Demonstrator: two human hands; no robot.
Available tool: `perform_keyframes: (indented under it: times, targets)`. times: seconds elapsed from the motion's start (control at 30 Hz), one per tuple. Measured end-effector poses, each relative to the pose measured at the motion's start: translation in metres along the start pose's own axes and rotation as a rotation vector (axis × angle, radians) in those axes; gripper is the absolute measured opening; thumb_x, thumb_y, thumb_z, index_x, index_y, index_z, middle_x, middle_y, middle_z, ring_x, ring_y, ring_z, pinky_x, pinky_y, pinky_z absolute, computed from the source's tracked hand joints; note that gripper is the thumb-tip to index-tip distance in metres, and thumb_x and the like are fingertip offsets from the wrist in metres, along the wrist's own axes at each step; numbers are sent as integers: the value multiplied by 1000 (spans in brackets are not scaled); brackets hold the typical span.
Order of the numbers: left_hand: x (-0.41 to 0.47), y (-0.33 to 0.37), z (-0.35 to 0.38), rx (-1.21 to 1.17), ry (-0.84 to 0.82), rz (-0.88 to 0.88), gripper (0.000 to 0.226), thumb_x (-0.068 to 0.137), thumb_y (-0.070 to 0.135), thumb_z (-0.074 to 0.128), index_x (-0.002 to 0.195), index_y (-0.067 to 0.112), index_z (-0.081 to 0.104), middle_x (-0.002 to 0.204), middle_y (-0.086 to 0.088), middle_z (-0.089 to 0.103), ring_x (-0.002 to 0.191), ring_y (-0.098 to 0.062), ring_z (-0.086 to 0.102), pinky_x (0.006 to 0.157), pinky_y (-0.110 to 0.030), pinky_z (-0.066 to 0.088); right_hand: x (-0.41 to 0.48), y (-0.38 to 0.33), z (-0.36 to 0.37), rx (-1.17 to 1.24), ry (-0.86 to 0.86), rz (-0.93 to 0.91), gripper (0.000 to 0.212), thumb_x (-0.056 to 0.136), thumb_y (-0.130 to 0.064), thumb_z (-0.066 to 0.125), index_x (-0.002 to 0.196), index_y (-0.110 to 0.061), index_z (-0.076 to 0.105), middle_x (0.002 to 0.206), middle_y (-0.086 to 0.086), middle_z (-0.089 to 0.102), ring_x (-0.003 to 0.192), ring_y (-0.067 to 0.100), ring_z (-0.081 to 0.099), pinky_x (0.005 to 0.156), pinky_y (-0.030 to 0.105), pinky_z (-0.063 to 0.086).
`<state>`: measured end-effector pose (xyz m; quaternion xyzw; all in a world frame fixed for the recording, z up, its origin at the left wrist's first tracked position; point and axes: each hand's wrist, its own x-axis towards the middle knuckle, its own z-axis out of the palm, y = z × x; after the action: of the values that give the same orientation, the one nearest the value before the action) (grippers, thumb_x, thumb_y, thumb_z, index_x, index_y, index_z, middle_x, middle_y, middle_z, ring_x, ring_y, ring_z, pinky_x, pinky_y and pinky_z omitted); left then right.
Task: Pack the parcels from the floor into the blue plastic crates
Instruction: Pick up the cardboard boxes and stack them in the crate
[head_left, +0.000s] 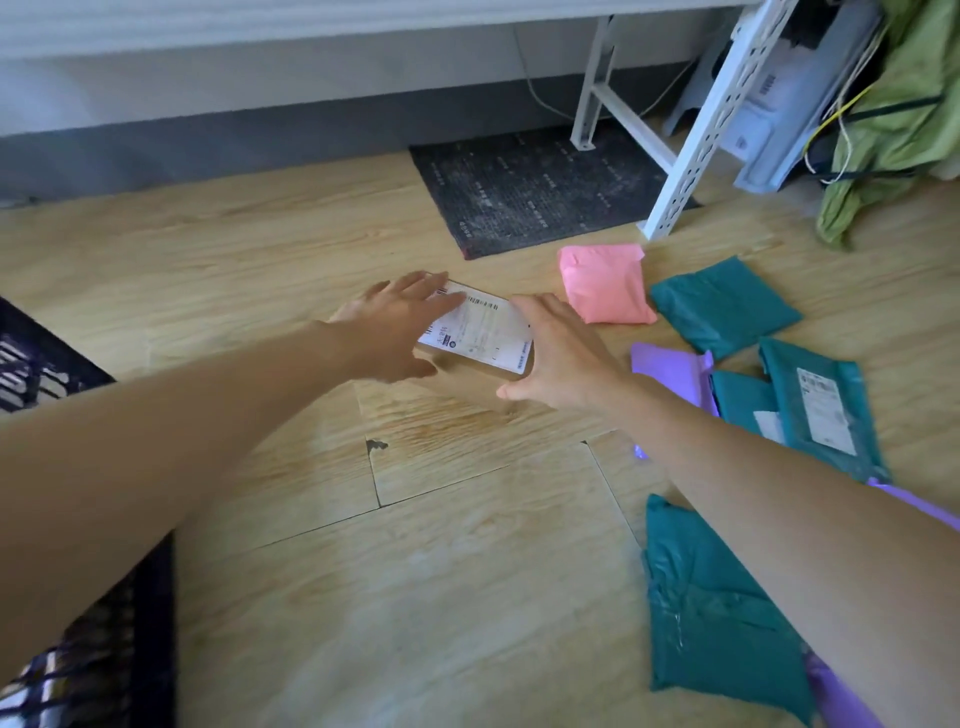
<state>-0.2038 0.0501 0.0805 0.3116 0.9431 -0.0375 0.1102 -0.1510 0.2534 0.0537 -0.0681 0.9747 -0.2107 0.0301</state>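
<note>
Small box (480, 332) flat on the wood floor (291, 244), white label up, dead centre. Left hand (395, 325) spread wide over its far-left corner, fingers apart, resting on or just above the label, not closed on anything. Right hand (558, 356) open too, palm against the box's right edge, thumb low near the front corner. Squeeze from both sides looks imminent, no lift yet. Just right, a pink bag (605, 283), then teal bags (724, 306) and a purple one (670, 371) scattered toward the right, another teal bag (722, 608) near the right forearm. Dark crate (83, 670) at bottom left, only its edge showing, colour hard to judge. Risks from here: flat palms on smooth cardboard, so a weak pinch could let the box slip and drop; right forearm low enough to drag the nearby bags.
</note>
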Motion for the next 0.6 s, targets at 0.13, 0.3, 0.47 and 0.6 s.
perform_keyframes:
  times: [0.13, 0.3, 0.47, 0.6]
  targets:
    - [-36, -20, -17, -25, 46, -3, 96, 74, 43, 75, 149, 32, 17, 157, 1, 14, 145, -21, 10, 118, -43, 12, -9, -42, -6, 15, -15, -100, 91, 63, -31, 82, 141, -30, 37, 134, -3, 38, 123, 17, 37, 88, 22, 31]
    - [-93, -50, -35, -55, 94, -45, 104, 58, 47, 84, 145, 30, 30, 140, 3, 38, 127, -19, 41, 110, -39, 29, -19, -100, -12, 21, -72, -213, 85, 67, -29, 81, 141, -38, 39, 135, 2, 33, 126, 19, 31, 99, 27, 35]
    - [-167, -87, -58, -67, 155, -105, 105, 55, 47, 85, 143, 24, 33, 136, 3, 39, 122, -20, 44, 98, -40, 44, -22, -176, -18, -45, -71, -304, 85, 70, -32, 76, 141, -45, 32, 139, 1, 27, 131, 19, 24, 105, 38, 36]
    - [-235, -120, -82, 15, 180, -184, 102, 58, 49, 83, 143, 24, 33, 137, 3, 40, 121, -21, 47, 95, -40, 45, -22, -247, -19, -120, -53, -399, 80, 74, -45, 72, 142, -46, 30, 144, 2, 27, 133, 23, 26, 110, 35, 26]
